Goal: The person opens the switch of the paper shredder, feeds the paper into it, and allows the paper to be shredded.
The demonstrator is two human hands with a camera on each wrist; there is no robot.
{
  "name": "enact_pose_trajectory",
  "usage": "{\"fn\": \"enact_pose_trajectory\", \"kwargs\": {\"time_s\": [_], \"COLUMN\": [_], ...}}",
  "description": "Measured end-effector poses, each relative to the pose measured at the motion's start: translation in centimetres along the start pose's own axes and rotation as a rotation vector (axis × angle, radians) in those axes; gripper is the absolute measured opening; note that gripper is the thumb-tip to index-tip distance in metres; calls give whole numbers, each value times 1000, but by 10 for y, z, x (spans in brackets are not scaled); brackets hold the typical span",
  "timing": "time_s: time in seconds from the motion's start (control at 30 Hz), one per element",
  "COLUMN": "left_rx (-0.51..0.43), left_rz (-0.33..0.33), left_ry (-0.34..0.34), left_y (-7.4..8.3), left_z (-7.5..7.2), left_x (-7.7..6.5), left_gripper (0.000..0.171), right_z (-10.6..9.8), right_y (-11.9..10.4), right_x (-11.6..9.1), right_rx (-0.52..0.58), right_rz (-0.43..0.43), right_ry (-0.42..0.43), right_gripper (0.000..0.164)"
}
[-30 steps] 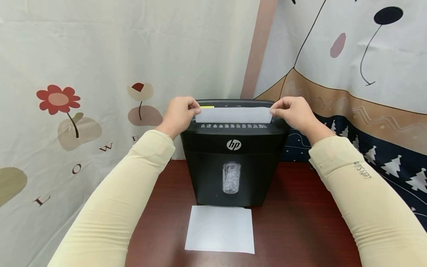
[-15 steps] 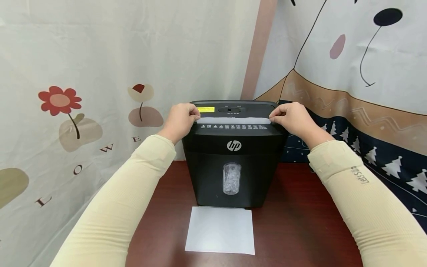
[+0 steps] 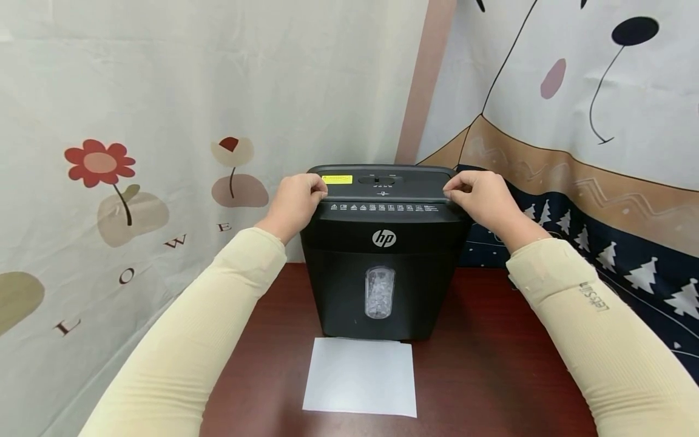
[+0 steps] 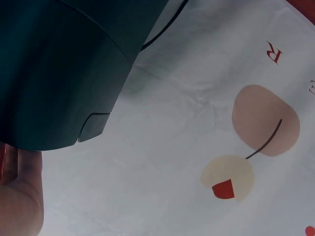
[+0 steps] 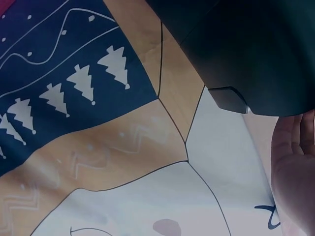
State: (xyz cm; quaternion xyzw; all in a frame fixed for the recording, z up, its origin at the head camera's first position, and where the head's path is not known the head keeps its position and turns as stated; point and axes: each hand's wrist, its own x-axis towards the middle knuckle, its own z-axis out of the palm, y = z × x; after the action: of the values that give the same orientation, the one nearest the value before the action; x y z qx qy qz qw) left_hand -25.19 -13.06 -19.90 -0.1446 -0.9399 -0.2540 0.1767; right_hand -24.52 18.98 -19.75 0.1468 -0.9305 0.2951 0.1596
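Note:
A black HP paper shredder (image 3: 338,273) stands upright in the head view, with white shreds (image 3: 379,294) behind its front window. My left hand (image 3: 295,203) is at the left end of the feed slot, thumb and fingers loosely bent with nothing visible between them. At the slot's right end my right hand (image 3: 480,200) is posed much the same, also with no paper in its fingers. Whether the fingertips touch the lid I cannot tell. No sheet shows above the slot. Both wrist views catch the shredder's side, and its body hides part of each hand.
White paper (image 3: 360,376) lies on the dark red table (image 3: 480,364) against the shredder's front foot. Printed curtains (image 3: 164,91) hang close behind and to the right. A black cord (image 4: 167,27) runs by the shredder's side in the left wrist view.
The sheet both hands pinched has sunk down into the slot and is out of sight. Both hands came lower with it, then stayed near the slot's ends with the fingers off the paper.

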Motion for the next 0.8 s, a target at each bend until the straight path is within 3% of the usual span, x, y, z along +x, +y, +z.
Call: {"fn": "enact_pose_trajectory", "kwargs": {"time_s": [0.2,0.37,0.8], "left_rx": [63,59,49], "left_rz": [57,88,112], "left_ry": [21,66,181], "left_y": [-2,-8,-20], "left_z": [0,1,-2], "left_x": [-12,-20,-40], "left_gripper": [25,33,41], "right_z": [2,5,10], "right_y": [-1,-1,9], "right_x": [-11,-22,-44], "right_rx": [-26,-23,-60], "right_rz": [-55,-76,-169], "right_ry": [70,97,251], "right_gripper": [16,24,41]}}
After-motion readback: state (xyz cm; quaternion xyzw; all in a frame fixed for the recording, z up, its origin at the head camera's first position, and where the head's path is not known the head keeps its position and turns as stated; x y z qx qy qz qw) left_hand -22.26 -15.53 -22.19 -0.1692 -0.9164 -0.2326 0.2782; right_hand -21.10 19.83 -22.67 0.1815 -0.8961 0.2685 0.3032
